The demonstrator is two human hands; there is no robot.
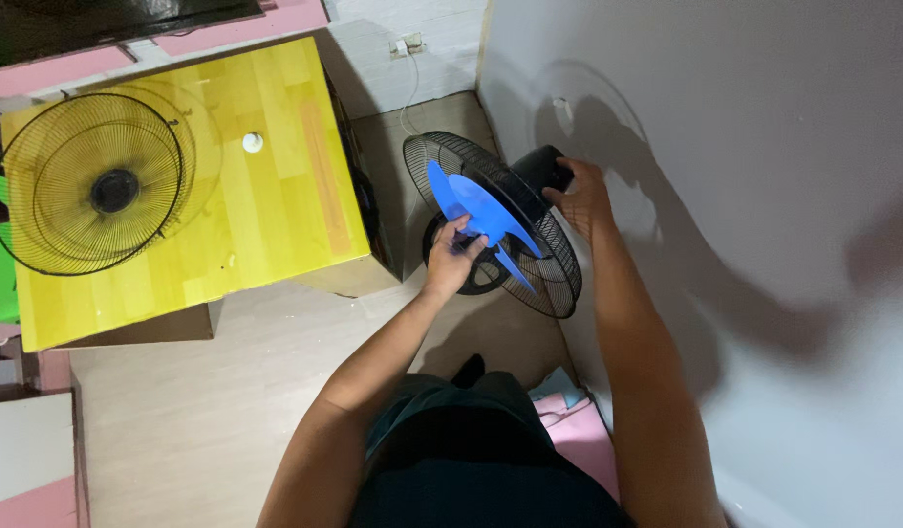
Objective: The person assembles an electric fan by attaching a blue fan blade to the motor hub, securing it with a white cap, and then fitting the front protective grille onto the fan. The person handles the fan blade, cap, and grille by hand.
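Landmark: the black rear fan guard (544, 259), standing tilted on the floor close to the grey wall (764, 196); every place below is being given relative to it.
Blue fan blade (481, 210): sitting inside the rear fan guard, at its hub, with its wings spreading toward the guard's rim.
Left hand (453, 256): closing its fingers on the blade's centre, in front of the guard; it is gripping the blade or a small part at the hub, and which of the two I cannot tell.
Right hand (580, 196): wrapping around the black motor housing (541, 166) just behind the guard, on the wall side, and bracing it.
Front fan grille (95, 186): lying flat on the yellow bench (266, 225), well apart from the guard, on the side away from the wall.
White round cap (252, 143): resting on the same bench, between the grille and the guard.
Step in hand: judging by the grips, the person is working the blade at its shaft while steadying the motor.
Next move calls for: a firm hold behind the guard, and a straight pull or push along the shaft so the blade is not twisting against the wires.
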